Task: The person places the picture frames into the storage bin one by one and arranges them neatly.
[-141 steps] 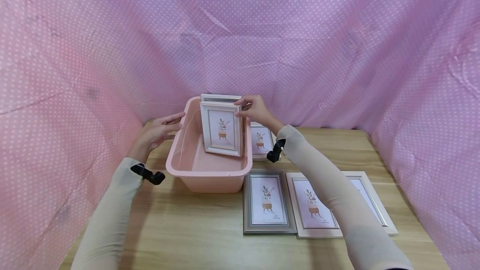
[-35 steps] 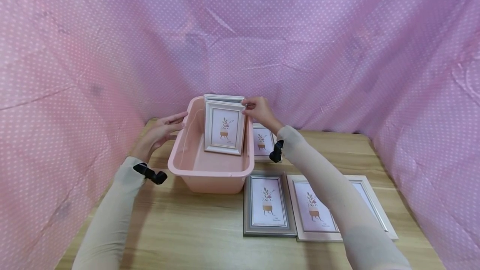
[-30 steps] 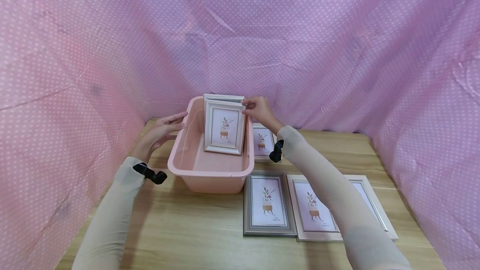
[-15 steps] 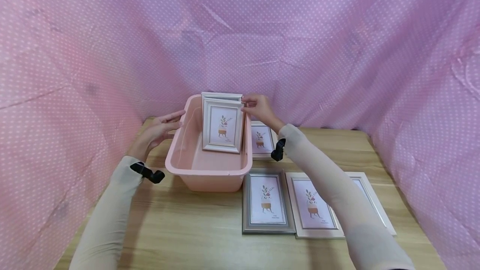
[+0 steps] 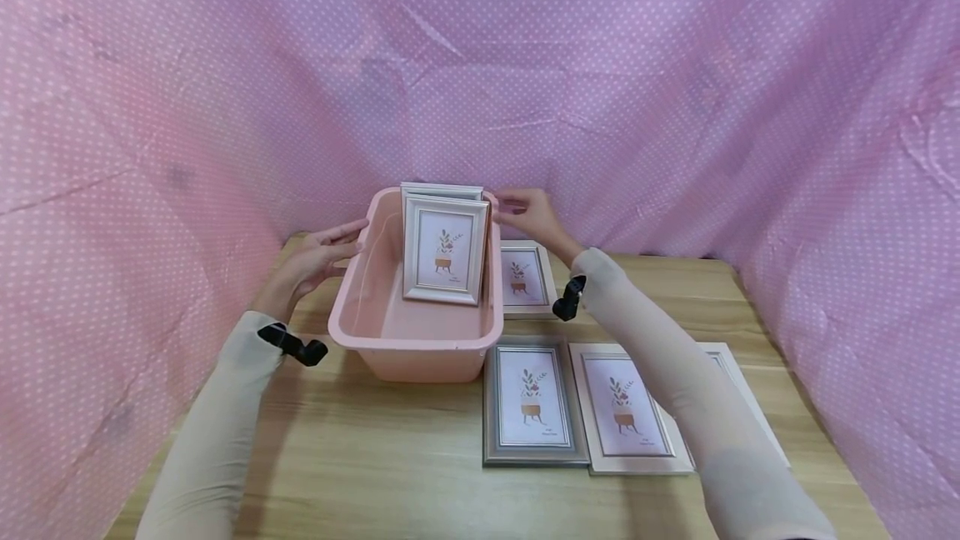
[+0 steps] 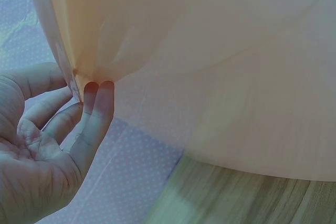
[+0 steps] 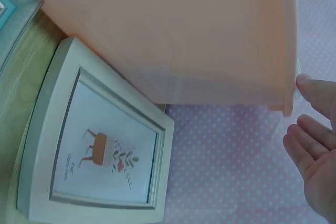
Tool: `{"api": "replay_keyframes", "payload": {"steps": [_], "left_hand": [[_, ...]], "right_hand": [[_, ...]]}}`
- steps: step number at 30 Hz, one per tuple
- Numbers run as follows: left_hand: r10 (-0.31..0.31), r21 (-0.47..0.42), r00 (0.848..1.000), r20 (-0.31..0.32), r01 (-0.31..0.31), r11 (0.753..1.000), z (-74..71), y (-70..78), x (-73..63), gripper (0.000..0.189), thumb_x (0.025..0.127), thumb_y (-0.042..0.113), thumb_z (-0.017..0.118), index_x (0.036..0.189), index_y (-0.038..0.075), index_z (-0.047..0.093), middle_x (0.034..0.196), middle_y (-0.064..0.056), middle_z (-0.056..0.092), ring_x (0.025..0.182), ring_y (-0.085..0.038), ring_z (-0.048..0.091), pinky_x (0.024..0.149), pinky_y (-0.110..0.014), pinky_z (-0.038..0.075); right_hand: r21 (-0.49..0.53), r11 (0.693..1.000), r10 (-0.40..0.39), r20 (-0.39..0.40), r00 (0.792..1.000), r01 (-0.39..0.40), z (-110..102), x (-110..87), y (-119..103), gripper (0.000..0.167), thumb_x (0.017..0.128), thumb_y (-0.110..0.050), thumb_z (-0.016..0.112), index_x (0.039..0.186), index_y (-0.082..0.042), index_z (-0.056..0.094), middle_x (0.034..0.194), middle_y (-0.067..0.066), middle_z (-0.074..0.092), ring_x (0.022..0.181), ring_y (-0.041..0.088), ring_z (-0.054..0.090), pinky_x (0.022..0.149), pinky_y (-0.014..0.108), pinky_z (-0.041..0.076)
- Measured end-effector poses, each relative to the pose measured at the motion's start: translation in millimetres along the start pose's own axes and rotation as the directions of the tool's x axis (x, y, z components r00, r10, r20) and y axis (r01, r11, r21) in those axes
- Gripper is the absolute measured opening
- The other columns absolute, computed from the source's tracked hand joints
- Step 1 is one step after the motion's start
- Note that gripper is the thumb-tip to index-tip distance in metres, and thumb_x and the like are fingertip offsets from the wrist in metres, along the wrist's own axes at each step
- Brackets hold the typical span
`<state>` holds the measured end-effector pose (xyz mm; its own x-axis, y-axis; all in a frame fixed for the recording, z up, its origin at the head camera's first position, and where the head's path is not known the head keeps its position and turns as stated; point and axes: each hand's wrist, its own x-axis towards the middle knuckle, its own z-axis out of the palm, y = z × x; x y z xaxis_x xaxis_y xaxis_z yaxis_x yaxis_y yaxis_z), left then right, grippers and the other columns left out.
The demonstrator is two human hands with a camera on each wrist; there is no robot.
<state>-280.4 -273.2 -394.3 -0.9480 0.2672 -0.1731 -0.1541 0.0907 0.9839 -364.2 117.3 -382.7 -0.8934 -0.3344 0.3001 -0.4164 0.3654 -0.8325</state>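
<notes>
In the head view, my left hand [image 5: 318,258] reaches the left rim of a pink plastic basin [image 5: 415,346], its fingers fairly straight. The left wrist view shows those fingertips [image 6: 107,92] against the basin's outer wall, just under the rim. Inside the basin stand two upright picture frames: a white one [image 5: 444,296] with a potted-plant print in front, and another [image 5: 441,190] mostly hidden behind it. My right hand [image 5: 534,215] is beside the basin's back right rim, thumb and fingers apart, holding nothing.
A cream picture frame [image 7: 160,192] lies right of the basin. A grey frame [image 5: 491,415] and a larger cream frame [image 5: 637,466] lie side by side in front; another white frame [image 5: 757,407] is partly under the right sleeve. Pink dotted cloth [image 5: 480,90] surrounds the wooden table [image 5: 360,473].
My right hand has let go of the front white frame and moved a little right. Earlier that frame was tilted; now it stands straighter against the one behind. The left hand stays at the rim.
</notes>
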Motion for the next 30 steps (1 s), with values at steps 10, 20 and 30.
{"api": "replay_keyframes", "payload": {"steps": [10,20,30], "left_hand": [[0.006,0.005,1.0,0.008,-0.006,1.0,-1.5,1.1,-1.3,0.065,0.105,0.013,0.057,0.162,0.008,0.026,0.171,-0.012,0.019,0.111,0.003,0.058,0.086,-0.022,0.057],[0.0,-0.032,1.0,0.017,0.0,1.0,-1.7,-0.5,-0.6,0.067,0.104,0.012,0.058,0.162,0.007,0.024,0.171,-0.013,0.018,0.112,0.004,0.058,0.087,-0.023,0.058],[0.0,-0.015,1.0,0.003,0.0,1.0,0.2,-1.1,-2.1,0.065,0.104,0.014,0.059,0.161,0.01,0.029,0.169,-0.013,0.024,0.11,0.001,0.06,0.089,-0.024,0.057]], "right_hand": [[0.001,1.0,0.025,-0.007,1.0,-0.025,-16.2,-13.5,12.7,0.043,0.089,-0.003,0.077,0.13,0.005,0.065,0.136,0.024,0.064,0.128,0.041,0.06,0.106,0.047,0.053],[-0.013,0.994,0.105,0.015,0.994,-0.105,-30.2,-31.1,27.7,0.044,0.092,-0.001,0.072,0.133,0.011,0.06,0.139,0.029,0.059,0.13,0.046,0.056,0.111,0.051,0.048],[0.039,0.984,0.173,-0.003,0.985,-0.173,-39.9,-47.6,52.3,0.047,0.092,0.002,0.071,0.135,0.012,0.057,0.139,0.035,0.056,0.126,0.051,0.057,0.105,0.045,0.054]]}}
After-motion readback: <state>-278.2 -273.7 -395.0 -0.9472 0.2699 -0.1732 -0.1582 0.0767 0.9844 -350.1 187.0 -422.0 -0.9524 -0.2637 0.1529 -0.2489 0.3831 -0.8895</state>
